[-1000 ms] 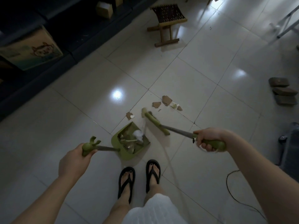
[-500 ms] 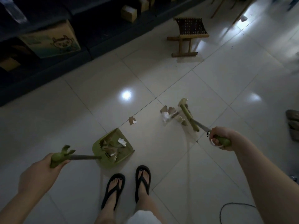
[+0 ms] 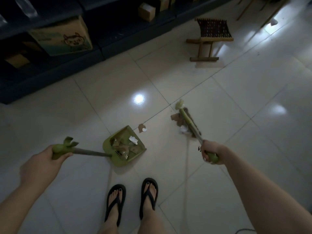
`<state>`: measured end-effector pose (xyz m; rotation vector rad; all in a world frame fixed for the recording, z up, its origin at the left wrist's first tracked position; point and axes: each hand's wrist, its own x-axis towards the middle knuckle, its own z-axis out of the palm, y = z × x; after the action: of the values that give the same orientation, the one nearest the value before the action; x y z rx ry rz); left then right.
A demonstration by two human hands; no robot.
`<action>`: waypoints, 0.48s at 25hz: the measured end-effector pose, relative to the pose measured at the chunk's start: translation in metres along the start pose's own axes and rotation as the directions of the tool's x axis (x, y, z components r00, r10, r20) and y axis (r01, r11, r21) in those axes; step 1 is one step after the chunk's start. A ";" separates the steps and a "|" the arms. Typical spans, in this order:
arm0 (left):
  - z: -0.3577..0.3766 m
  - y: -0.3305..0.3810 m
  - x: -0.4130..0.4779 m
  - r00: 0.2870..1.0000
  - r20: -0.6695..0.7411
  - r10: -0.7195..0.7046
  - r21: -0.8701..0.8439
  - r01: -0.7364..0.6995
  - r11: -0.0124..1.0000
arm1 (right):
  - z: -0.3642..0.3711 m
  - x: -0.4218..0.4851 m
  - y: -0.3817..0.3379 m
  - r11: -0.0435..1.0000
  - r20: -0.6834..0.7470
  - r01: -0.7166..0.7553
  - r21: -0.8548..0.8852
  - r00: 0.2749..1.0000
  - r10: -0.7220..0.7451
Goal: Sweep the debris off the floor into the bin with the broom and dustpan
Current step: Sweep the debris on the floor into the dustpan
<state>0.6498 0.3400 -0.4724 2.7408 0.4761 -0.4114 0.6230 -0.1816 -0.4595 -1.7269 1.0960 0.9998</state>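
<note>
My left hand (image 3: 40,163) grips the green handle of the dustpan (image 3: 125,146). The pan rests on the white tiles just ahead of my feet and holds brown scraps and a white bit of paper. My right hand (image 3: 210,152) is closed around the green grip of the broom (image 3: 188,120), whose head lies on the floor to the right of the pan. A cluster of brown and pale debris (image 3: 177,119) sits against the broom head's left side. One brown scrap with a white bit (image 3: 142,128) lies alone between pan and broom. No bin is in view.
A low wooden stool (image 3: 211,38) stands at the far right. Dark shelving (image 3: 50,68) with a printed cardboard box (image 3: 62,37) lines the left and back. My feet in black flip-flops (image 3: 131,200) are right behind the pan. A cable (image 3: 243,231) lies at the bottom right.
The broom went from beside the pan out to the right, behind the cluster of scraps, and now rests against them. The dustpan has stayed near my feet. The camera's view has shifted.
</note>
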 end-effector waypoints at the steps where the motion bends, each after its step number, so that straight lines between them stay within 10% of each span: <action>1: -0.005 0.008 0.003 1.000 0.018 0.010 0.025 -0.011 1.000 | 0.009 -0.008 0.000 1.000 0.018 -0.001 -0.004 1.000 0.001; 7: -0.019 0.046 0.008 0.992 0.058 0.110 0.083 -0.114 0.990 | 0.072 -0.072 -0.002 0.991 0.236 -0.006 -0.135 0.971 0.038; 12: -0.020 0.048 0.005 0.979 0.095 0.181 0.118 -0.192 0.974 | 0.120 -0.127 -0.024 0.792 0.326 0.170 -0.586 0.945 0.038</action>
<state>0.6769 0.3055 -0.4436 2.8441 0.1738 -0.5209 0.5856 -0.0301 -0.3771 -1.9743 0.5085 1.6539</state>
